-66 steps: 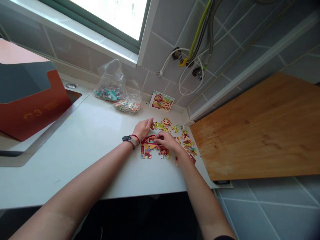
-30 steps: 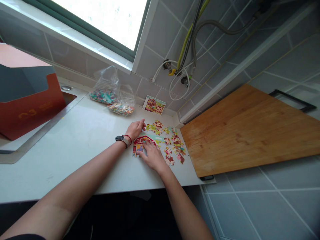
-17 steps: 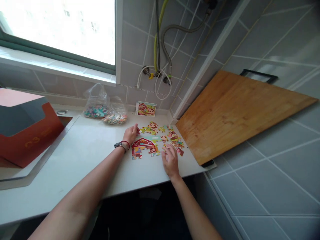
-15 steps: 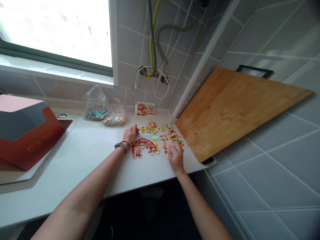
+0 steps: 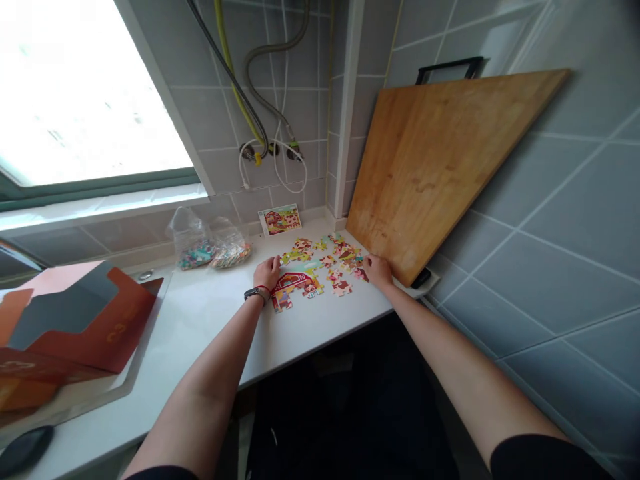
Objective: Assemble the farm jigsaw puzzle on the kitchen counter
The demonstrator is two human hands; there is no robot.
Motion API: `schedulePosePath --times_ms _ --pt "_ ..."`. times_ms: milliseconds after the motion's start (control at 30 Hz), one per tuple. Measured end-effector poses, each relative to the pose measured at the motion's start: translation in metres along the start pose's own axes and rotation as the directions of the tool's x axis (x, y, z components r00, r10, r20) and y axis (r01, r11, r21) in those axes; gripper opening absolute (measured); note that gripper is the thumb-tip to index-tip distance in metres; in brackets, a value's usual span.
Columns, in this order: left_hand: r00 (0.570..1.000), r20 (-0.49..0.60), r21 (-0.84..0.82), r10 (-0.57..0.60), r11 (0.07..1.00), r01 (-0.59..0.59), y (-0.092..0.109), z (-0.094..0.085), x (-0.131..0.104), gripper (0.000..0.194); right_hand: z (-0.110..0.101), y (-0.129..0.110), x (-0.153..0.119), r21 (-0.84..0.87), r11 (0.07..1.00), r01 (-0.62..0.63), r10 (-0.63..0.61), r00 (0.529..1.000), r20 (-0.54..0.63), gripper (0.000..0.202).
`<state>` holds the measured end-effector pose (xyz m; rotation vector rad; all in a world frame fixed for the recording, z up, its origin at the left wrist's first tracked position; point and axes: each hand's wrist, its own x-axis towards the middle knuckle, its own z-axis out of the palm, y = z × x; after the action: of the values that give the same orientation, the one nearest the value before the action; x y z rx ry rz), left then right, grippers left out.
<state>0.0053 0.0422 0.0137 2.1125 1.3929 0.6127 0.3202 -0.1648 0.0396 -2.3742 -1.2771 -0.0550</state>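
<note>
Centre frame, the left hand [image 5: 268, 272] curls beside the barn jigsaw [image 5: 295, 283]; right of centre, the right hand [image 5: 377, 271] meets loose pieces [image 5: 346, 253] — both grips unclear!

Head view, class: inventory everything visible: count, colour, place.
partial barn jigsaw: one, mostly red, centre
loose jigsaw pieces: many, multicoloured, beside it
rectangular picture card: one, multicoloured, back
plastic bags: two, clear, left back
angular open box: one, orange, left
flat wooden board: one, brown, right
flexible hoses, cable: several, yellow, grey, white, top
glass window: one, green-framed, upper left
flat countertop: one, white, middle
wall tiles: many, grey, back, right
wristwatch: one, black, centre left
left hand: one, bare, by jigsaw
right hand: one, bare, by pieces
</note>
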Motion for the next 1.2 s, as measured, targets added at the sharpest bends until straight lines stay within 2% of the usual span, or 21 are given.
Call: schedulePosePath --times_ms 400,1200 --pt "0.999 0.008 0.172 0.050 0.984 -0.051 0.0015 0.0029 -0.0021 0.034 0.0009 -0.0077 -0.0031 -0.088 0.995 -0.051 0.057 0.996 0.069 0.033" --pt "0.998 0.023 0.194 0.067 0.978 -0.070 0.0006 0.0022 0.0016 0.031 -0.0022 -0.0083 -0.0046 -0.112 0.992 -0.051 0.061 0.994 0.092 0.033"
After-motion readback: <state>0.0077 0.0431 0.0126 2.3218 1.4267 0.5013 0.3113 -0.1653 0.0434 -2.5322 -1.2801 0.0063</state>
